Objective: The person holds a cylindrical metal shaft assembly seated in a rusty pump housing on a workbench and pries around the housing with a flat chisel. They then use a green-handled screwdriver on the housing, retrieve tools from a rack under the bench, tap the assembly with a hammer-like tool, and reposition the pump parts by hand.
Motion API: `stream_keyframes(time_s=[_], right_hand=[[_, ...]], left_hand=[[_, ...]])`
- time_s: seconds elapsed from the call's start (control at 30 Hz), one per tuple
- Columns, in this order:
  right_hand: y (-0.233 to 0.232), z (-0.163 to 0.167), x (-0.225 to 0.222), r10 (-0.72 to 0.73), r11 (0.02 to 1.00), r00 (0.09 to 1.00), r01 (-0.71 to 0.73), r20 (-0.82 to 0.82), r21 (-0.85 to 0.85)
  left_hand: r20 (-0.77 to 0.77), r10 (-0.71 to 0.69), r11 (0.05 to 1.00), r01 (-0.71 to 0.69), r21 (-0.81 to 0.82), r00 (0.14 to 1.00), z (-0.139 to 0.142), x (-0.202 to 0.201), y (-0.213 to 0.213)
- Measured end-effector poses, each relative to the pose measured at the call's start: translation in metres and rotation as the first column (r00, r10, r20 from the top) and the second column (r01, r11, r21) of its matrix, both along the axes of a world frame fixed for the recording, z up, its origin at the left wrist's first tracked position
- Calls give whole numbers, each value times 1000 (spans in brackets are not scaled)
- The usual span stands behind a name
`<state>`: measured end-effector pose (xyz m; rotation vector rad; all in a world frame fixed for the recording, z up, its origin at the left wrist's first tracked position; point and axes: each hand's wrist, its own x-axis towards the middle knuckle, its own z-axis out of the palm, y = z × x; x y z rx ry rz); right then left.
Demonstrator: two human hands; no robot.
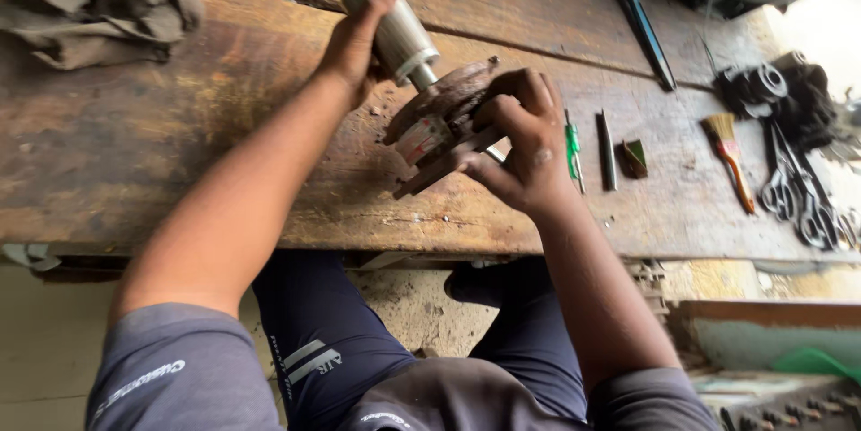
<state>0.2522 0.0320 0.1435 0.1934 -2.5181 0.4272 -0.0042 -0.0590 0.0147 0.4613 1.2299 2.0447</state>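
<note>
The motor armature (395, 23) is a grey metal cylinder with a lighter band near its lower end, held tilted above the wooden workbench, its upper end pointing away and to the left. A narrow shaft (424, 79) runs from its lower end into a rusty, dirt-caked end plate (444, 99), roughly round and set at a slant. Below the plate sits a pale block with a red mark (421, 139), and a flat dark metal piece (439, 169) juts out beneath it.
</note>
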Motion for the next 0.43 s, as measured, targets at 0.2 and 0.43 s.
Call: stream_keyframes(time_s=[0.2,0.43], right_hand=[[15,-24,-15,-59,998,986,57,-156,-14],[14,-20,-44,-56,998,988,53,-145,-26]], left_hand=[[-192,-78,945,11,-326,978,10,-19,-8],[-249,-147,790,-38,-612,957,110,4,-1]])
